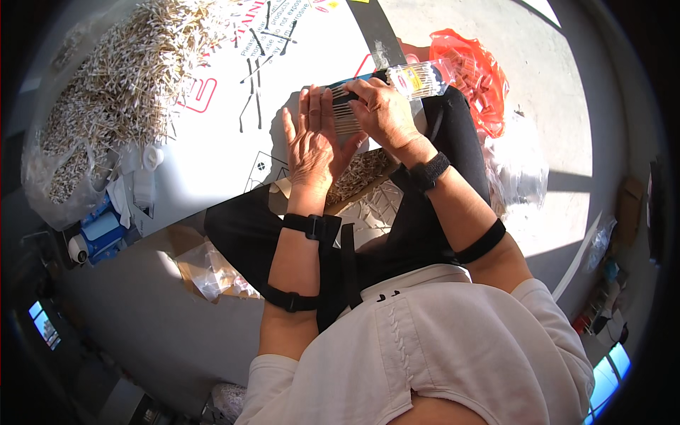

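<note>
Two bare hands sit close together at the right part of a white printed tabletop as I look down through the head camera. My left hand lies palm down, its fingers straight and slightly parted, pointing away from me, the thumb spread out to the right; it grips nothing. Between the hands lies a row of thin pale sticks, side by side, with the left hand at its left edge. My right hand arches over the right end of the row, wrist angled inward, index finger and thumb bent toward the sticks; I cannot tell whether they pinch any.

Now the containers, from the left. A big clear plastic bag gapes on the tabletop, heaped with loose cotton swabs. Lower down, an open cardboard box has crumpled clear plastic in it. Between my knees, partly under the tabletop, more swabs lie in a second carton. Just beyond the right hand is a clear packet with a row of swabs inside. Furthest right, a red plastic bag stands open, filled with small packets, pinkish through the glare.
</note>
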Action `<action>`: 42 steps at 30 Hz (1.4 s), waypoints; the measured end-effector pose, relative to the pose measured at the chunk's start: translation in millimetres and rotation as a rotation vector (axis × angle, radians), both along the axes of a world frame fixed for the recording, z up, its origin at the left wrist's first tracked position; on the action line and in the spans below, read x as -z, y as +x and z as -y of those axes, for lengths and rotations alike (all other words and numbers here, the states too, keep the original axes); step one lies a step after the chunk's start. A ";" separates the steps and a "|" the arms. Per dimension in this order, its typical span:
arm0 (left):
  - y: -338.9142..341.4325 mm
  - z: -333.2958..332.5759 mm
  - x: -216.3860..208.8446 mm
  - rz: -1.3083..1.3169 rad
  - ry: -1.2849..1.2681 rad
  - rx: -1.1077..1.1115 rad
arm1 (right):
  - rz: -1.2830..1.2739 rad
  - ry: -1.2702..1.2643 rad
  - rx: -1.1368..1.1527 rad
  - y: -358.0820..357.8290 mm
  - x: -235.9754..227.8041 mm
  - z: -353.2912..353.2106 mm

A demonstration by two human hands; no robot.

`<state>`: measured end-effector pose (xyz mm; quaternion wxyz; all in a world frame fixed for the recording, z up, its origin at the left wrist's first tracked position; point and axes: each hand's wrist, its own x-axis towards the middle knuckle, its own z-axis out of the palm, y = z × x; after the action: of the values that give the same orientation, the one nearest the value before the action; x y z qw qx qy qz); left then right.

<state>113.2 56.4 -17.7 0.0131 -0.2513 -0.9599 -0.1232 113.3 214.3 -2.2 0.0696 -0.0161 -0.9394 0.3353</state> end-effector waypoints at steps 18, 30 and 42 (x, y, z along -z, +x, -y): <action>1.2 0.6 -2.0 0.030 0.086 -0.001 | -0.128 0.151 -0.183 -77.5 7.2 -10.9; 0.1 6.1 4.6 -0.001 0.058 -0.019 | -0.042 0.238 -0.456 -8.9 -18.4 -31.0; 0.0 -9.0 5.7 0.004 -0.046 -0.097 | -0.133 0.373 -0.366 2.3 -4.3 -29.6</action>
<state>113.3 65.4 -23.4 0.0113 -0.2047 -0.9736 -0.1008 115.6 243.9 2.1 0.0711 0.1890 -0.9656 0.1636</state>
